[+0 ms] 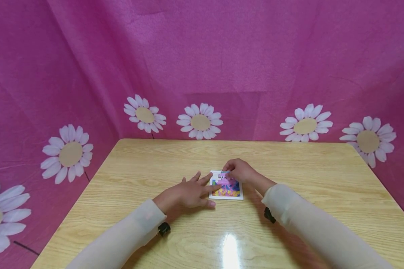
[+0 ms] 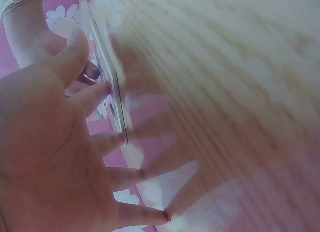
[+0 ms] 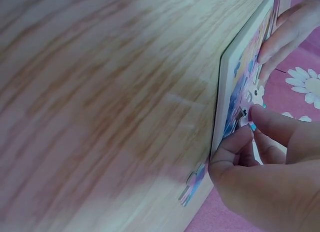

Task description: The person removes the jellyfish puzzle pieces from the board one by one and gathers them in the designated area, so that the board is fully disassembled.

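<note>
A small picture puzzle board (image 1: 227, 186) with a white frame lies flat near the middle of the wooden table (image 1: 323, 175). My left hand (image 1: 192, 192) rests flat on the table, fingers spread and straight. Its fingertips touch the board's left side. In the left wrist view, the left hand's fingers (image 2: 100, 94) press against the board's edge (image 2: 114, 86). My right hand (image 1: 238, 171) hovers over the board's far edge. In the right wrist view, its thumb and fingers (image 3: 235, 144) pinch a small puzzle piece (image 3: 245, 119) against the board (image 3: 235, 91).
One loose puzzle piece (image 3: 192, 184) lies on the table beside the board's frame. A pink cloth backdrop (image 1: 222, 56) printed with white daisies surrounds the table on three sides. Bare wood stretches to the left, right and front of the board.
</note>
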A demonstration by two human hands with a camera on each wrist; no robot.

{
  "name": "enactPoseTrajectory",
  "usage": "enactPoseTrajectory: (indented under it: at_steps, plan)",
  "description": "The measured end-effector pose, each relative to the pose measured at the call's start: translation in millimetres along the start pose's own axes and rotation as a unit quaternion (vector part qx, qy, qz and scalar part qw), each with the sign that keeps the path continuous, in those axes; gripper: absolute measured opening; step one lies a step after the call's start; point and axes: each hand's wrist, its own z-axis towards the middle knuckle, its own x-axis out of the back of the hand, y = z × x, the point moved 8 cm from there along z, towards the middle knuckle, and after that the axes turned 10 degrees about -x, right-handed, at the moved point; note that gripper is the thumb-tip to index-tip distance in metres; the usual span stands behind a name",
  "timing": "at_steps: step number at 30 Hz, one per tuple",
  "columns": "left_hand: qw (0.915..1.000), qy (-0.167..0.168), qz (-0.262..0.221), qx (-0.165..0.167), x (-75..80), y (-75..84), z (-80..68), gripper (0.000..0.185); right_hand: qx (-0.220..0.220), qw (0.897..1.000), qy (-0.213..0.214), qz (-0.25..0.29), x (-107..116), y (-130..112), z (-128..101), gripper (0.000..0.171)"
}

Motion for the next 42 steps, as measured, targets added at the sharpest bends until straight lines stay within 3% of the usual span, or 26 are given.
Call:
enactPoseTrajectory:
  at_steps: [24, 42]
  plan:
    - [1.0, -0.004, 0.002, 0.002, 3.3, 5.2, -2.4, 0.072, -0.008, 1.0, 0.002, -0.008, 6, 5, 1, 0.012]
    - [1.0, -0.002, -0.005, 0.006, 2.3, 4.4, -1.7, 0.073, -0.001, 1.0, -0.009, 0.026, 33, 20, -14, 0.017]
